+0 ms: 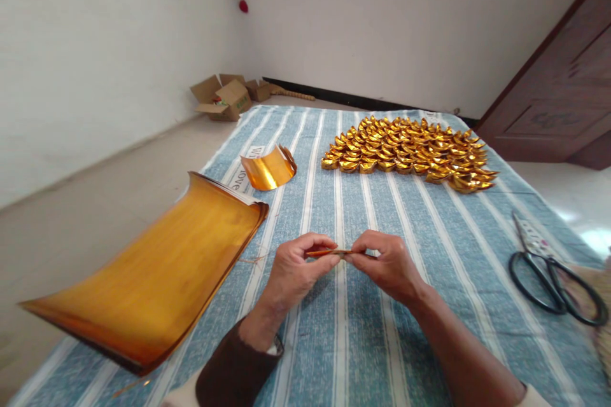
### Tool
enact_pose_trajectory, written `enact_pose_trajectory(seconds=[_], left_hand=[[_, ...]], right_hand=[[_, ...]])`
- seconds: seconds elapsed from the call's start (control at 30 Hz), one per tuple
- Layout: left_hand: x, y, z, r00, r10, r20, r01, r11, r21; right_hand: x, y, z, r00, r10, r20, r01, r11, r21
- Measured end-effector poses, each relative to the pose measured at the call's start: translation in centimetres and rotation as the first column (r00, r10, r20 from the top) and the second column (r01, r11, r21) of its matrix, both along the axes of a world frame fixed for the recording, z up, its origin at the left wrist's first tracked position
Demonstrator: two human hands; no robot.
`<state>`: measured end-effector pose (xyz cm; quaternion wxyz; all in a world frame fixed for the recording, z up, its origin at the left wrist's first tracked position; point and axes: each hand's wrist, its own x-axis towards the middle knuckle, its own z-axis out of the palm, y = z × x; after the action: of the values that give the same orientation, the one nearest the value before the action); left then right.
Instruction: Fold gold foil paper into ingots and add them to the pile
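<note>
Above the middle of the cloth, my left hand [296,272] and my right hand [389,266] meet almost fingertip to fingertip. Between them is a thin folded piece of gold foil paper [316,254], seen nearly edge-on. Both hands pinch it with thumb and fingers, and the fingers hide much of it. A stack of large gold foil sheets [153,254] lies to the left of my left hand. Farther off, a smaller curled stack of gold foil sheets [268,172] rests on the cloth. Beyond my right hand, many gold paper ingots [405,149] stand in close rows.
Scissors with black handles [537,280] lie at the right edge of the table. A blue and white striped cloth [329,203] covers the tabletop. Open cardboard boxes [233,98] stand on the floor past the far left corner. A brown wooden door [554,82] is at the right.
</note>
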<state>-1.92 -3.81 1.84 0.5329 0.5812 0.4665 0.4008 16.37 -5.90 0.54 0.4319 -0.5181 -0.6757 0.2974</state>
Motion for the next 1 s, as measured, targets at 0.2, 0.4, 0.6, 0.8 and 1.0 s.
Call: enact_pose_trajectory(seconds=[0.2, 0.4, 0.6, 0.8, 1.0], left_hand=[[0.5, 0.1, -0.1, 0.960, 0.006, 0.278, 0.075, 0.957, -0.280], [0.8, 0.3, -0.7, 0.971, 0.015, 0.237, 0.059, 0.952, -0.302], [1.0, 0.3, -0.7, 0.950, 0.055, 0.307, 0.068, 0.923, -0.377], [0.9, 0.3, -0.6, 0.915, 0.106, 0.390, 0.087, 0.891, -0.445], [0.9, 0.2, -0.6, 0.880, 0.100, 0.464, 0.131, 0.889, -0.439]], right_hand=[[-0.7, 0.0, -0.2, 0.840, -0.237, -0.487, -0.022, 0.884, -0.467], [-1.4, 0.0, -0.3, 0.762, -0.290, -0.578, -0.064, 0.856, -0.514], [-1.5, 0.1, -0.4, 0.735, -0.289, -0.614, -0.117, 0.837, -0.535], [-1.5, -0.1, -0.5, 0.700, -0.287, -0.654, -0.178, 0.817, -0.549], [-1.6, -0.2, -0.4, 0.683, -0.284, -0.673, -0.211, 0.806, -0.553]])
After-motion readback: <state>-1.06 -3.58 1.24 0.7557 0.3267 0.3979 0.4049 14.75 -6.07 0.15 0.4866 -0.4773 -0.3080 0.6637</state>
